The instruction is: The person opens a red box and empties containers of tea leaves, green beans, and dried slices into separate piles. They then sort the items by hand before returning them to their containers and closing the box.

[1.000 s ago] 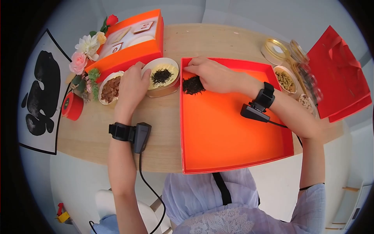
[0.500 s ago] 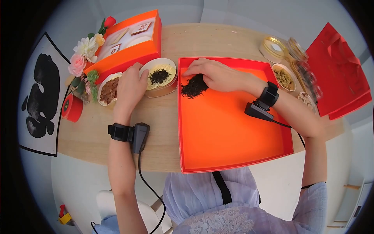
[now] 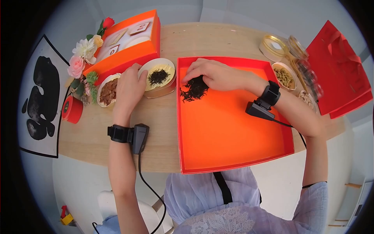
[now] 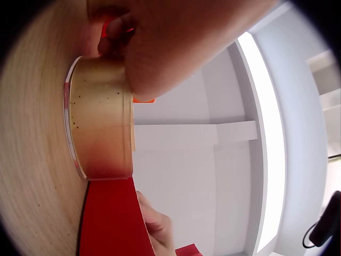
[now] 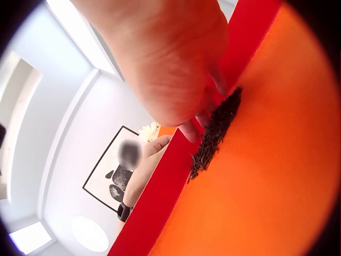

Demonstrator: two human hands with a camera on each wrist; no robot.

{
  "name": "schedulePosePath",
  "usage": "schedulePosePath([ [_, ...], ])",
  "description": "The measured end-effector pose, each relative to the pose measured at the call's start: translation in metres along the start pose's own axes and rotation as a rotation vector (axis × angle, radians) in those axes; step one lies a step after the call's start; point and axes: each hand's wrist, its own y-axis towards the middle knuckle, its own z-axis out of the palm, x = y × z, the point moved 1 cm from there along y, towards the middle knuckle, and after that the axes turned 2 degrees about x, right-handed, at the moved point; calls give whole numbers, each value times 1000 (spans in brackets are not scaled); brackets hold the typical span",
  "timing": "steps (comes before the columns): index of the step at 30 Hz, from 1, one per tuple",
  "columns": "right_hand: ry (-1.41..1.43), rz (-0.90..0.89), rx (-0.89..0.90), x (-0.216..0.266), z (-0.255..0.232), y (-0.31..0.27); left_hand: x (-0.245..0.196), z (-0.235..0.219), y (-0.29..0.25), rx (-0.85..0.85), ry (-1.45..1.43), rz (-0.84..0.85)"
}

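Note:
A pile of dark, dry tea leaves point(image 3: 193, 91) lies in the far left corner of the shallow orange tray point(image 3: 233, 124) with red walls. My right hand point(image 3: 212, 75) is over it, fingers pointing down and slightly apart; in the right wrist view the fingertips point(image 5: 189, 132) are right at the leaves. My left hand point(image 3: 130, 87) holds the near left side of the round gold tin point(image 3: 159, 92), thumb along its rim. More dark leaves point(image 3: 158, 76) lie in the middle of that tin. Part of the left fingers is hidden behind the hand.
A bowl of brown dried pieces point(image 3: 108, 92) sits left of my left hand. An orange box point(image 3: 128, 43) and artificial flowers point(image 3: 83, 50) stand behind. Right of the tray are a bowl of greenish buds point(image 3: 284, 78), clear jars point(image 3: 272, 48) and a red bag point(image 3: 339, 74).
The right fingers have drawn the pile of leaves slightly toward the person, and more of it shows beside the hand. The left hand stays at the gold tin.

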Motion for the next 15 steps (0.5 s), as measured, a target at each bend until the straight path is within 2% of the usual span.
schedulePosePath([
  [2,-1,16,-61,1,4,2,0,0,-1,-4,-5,-3],
  [5,-50,41,1,5,3,2,1,1,-1,-15,-8,10],
  [10,-19,-35,76,9,-2,-2,1,-1,-1,-6,-14,6],
  [15,45,-42,50,12,-3,3,0,-1,-1,-3,-14,-2],
])
